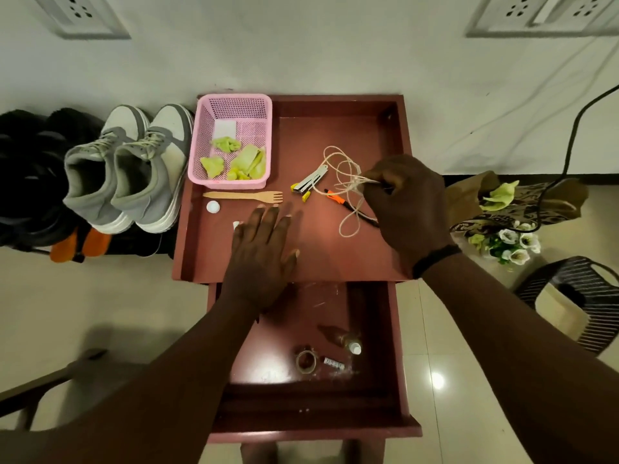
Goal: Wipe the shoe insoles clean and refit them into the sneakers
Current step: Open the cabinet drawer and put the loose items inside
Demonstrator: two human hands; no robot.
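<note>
Grey sneakers (134,169), heels near, toes far, are being left untouched far left of the flat, straight-fingered left hand (264,242), the nearer one; cream string (348,182) is being pinched by the right hand (408,202).

On the dark red wooden tray table (335,259), the left hand (259,254) lay flat with fingers straight, near a pale wooden fork (244,196). The right hand (407,202) pinched a tangled loop of cream string (346,182) beside a silver-and-yellow stapler (310,184). A pink plastic mesh basket (231,108) held crumpled green wipes (248,160). Grey-and-white sneakers (130,172) stood left of the table.
</note>
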